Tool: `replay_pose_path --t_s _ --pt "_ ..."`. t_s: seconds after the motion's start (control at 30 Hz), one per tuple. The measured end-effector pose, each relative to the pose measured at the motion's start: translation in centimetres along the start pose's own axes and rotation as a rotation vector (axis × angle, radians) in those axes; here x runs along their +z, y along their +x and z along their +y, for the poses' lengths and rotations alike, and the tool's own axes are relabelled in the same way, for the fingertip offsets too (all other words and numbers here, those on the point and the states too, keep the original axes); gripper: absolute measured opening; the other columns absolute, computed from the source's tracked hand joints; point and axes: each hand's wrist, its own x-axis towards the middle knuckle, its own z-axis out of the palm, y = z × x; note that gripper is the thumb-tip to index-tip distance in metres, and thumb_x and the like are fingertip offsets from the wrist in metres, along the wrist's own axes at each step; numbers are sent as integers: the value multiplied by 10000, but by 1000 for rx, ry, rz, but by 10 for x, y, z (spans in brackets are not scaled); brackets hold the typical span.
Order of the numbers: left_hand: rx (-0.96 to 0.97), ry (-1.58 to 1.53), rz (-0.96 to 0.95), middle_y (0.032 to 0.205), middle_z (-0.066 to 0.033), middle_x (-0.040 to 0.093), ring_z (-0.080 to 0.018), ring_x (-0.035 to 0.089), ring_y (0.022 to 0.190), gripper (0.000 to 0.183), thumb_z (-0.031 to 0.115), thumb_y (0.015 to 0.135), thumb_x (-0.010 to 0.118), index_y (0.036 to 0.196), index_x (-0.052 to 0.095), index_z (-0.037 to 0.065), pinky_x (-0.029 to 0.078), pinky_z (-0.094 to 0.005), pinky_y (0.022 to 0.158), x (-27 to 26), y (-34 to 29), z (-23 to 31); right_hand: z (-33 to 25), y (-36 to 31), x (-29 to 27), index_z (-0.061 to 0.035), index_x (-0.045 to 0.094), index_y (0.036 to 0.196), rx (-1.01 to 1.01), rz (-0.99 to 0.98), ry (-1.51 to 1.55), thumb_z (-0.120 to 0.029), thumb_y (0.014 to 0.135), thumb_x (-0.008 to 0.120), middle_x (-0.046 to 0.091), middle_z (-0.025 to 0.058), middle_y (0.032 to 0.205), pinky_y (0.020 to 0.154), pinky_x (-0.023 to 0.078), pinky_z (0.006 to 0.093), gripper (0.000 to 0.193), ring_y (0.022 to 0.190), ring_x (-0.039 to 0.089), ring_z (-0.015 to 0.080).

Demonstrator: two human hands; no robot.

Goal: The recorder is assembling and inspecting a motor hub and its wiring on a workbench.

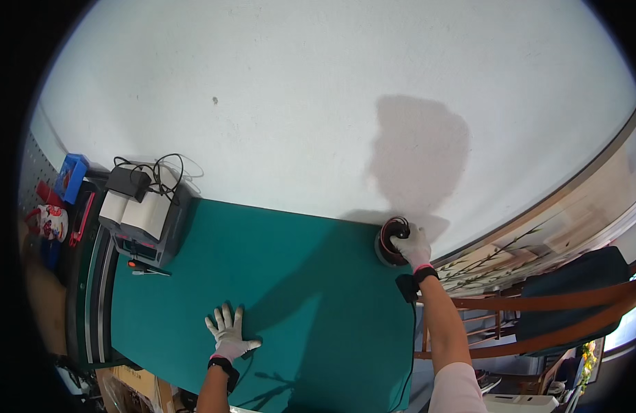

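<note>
My left hand point(228, 336), in a white glove, lies flat on the green tabletop point(283, 275) with its fingers spread and nothing in it. At the far right corner, against the wall, stands a round dark container point(389, 249) with a light lower side and a reddish-brown coil or wire loop at its top. My right hand point(413, 246), gloved too, grips its right side, with the thumb over the top and the fingers along the back edge. What lies inside is too dark to make out. Each wrist wears a black strap.
A grey-and-white boxy device point(142, 217) carries a black power adapter point(128, 183) and looped cable at the left. An orange-and-black screwdriver-like tool point(149, 268) lies before it. A black plug-like block point(406, 288) with a cord hangs at the right edge. A wooden chair point(538, 303) stands beyond.
</note>
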Motion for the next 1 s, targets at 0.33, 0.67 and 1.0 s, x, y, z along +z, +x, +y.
replay_pose_path --t_s 0.33,0.67,1.0 --pt "136 -75 296 1391 -168 293 -356 161 1339 967 593 550 693 1356 357 176 70 -590 1013 -2 -16 -4 12 8 26 -42 463 1212 -573 134 488 -83 710 690 538 106 1176 960 391 348 553 1100 505 239" --pt "110 -152 192 1505 -112 71 -325 18 1387 996 589 660 646 1440 140 231 5 -602 1049 4 -23 -10 34 -32 35 41 288 1357 -401 461 55 -389 832 596 415 280 1299 939 420 411 744 1160 475 366" --pt "-104 -829 1097 1322 -222 350 -424 274 1263 602 314 694 606 1208 450 44 208 -490 1072 96 -51 -114 -100 -295 130 12 286 1375 -676 216 245 -133 851 565 330 178 1405 1059 258 358 610 1286 334 283"
